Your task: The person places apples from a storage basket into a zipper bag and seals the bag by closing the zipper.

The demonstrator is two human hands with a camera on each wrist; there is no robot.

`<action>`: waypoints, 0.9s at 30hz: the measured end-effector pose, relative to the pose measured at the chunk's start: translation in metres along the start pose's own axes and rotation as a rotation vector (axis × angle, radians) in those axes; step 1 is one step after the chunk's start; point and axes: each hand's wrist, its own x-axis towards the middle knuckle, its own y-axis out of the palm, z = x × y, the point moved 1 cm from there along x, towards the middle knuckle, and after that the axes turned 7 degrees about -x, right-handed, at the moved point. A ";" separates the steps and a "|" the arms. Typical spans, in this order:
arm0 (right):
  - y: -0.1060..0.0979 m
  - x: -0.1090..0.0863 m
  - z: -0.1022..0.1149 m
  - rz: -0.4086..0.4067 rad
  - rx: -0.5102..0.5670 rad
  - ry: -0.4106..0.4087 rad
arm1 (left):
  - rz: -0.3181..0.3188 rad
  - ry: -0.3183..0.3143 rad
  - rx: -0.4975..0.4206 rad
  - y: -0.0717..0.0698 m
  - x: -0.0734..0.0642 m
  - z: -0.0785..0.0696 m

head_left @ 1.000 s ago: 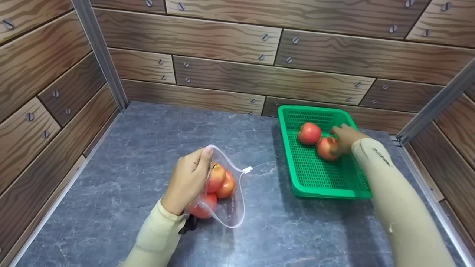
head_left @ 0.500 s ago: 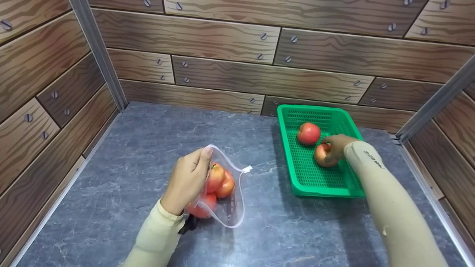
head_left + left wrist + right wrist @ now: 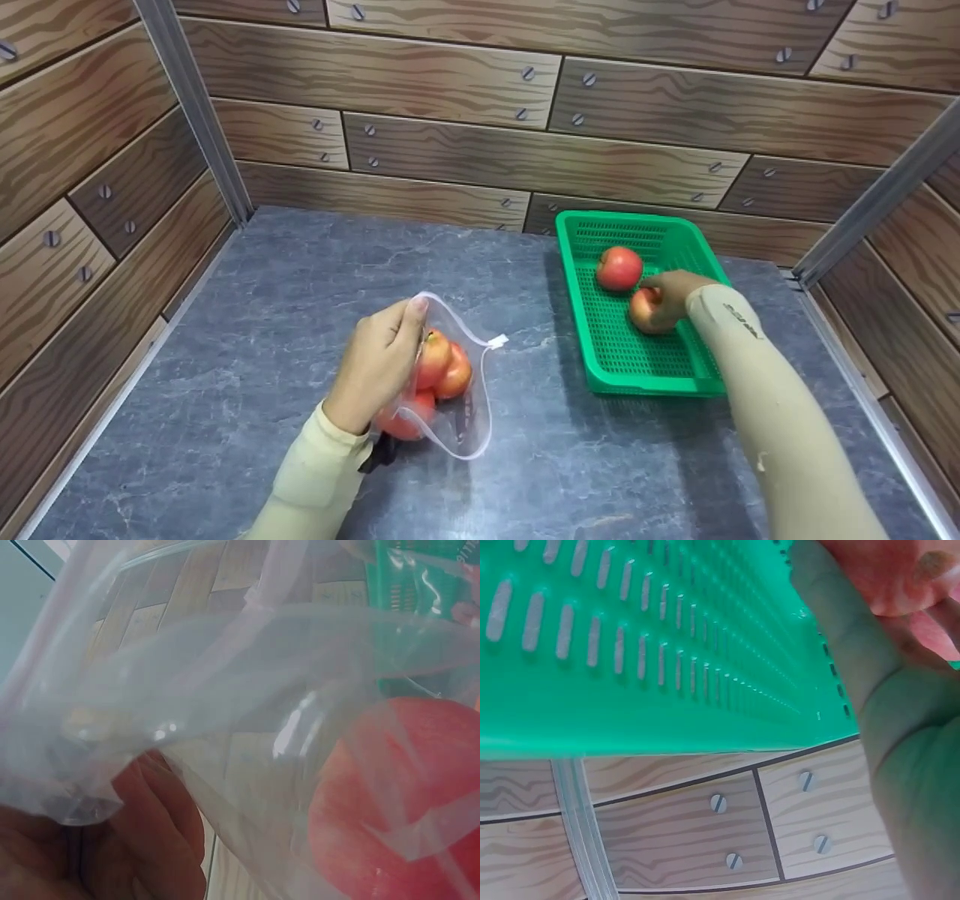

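My left hand [image 3: 379, 360] pinches the edge of a clear zip bag [image 3: 472, 420], thumb on top, keeping its mouth spread. Inside the bag sit several red-yellow apples [image 3: 454, 373]; one shows large through the plastic in the left wrist view, a red apple [image 3: 397, 802]. To the right, my right hand [image 3: 675, 294] reaches into a green plastic basket [image 3: 596, 360] and grips an apple [image 3: 646, 311] with its fingers round the side. A second apple [image 3: 619, 268] lies just behind it in the basket. The right wrist view shows the gripped apple [image 3: 892, 570] against the fingers.
The grey marbled tabletop [image 3: 300, 277] lies under bag and basket. Wood-patterned walls [image 3: 450, 90] close off the back and both sides, with metal corner posts [image 3: 199, 112]. A white zip slider [image 3: 497, 342] sticks out from the bag's rim.
My right hand has come down onto the nearer apple in the basket and closed its fingers round it. My left hand and the bag have stayed in place.
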 end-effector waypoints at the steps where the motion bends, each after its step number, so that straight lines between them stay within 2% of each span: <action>1: 0.000 0.001 0.001 -0.004 -0.002 -0.001 | 0.000 0.001 -0.001 -0.001 0.000 0.000; 6: -0.001 0.008 0.003 -0.017 -0.022 0.000 | 0.003 0.001 -0.011 -0.001 0.000 -0.001; 10: -0.001 0.008 0.002 -0.036 -0.020 -0.031 | 0.000 0.000 -0.011 -0.001 0.000 -0.001; 12: -0.002 0.003 -0.001 -0.081 -0.027 -0.065 | 0.003 0.003 -0.016 0.000 0.001 -0.001; 15: -0.009 -0.010 -0.005 -0.191 -0.019 -0.099 | 0.012 0.013 -0.030 0.002 0.003 -0.002; 17: -0.021 -0.024 -0.003 -0.281 0.008 -0.102 | 0.019 0.015 -0.035 0.003 0.004 -0.002; 21: -0.053 -0.057 0.018 -0.469 0.130 -0.017 | 0.022 0.006 -0.032 0.002 0.004 -0.002; 24: -0.069 -0.082 0.053 -0.725 0.253 0.045 | 0.016 0.001 -0.027 0.001 0.002 -0.001; 27: -0.068 -0.103 0.099 -1.034 0.407 -0.017 | 0.014 0.001 -0.021 0.000 0.000 -0.001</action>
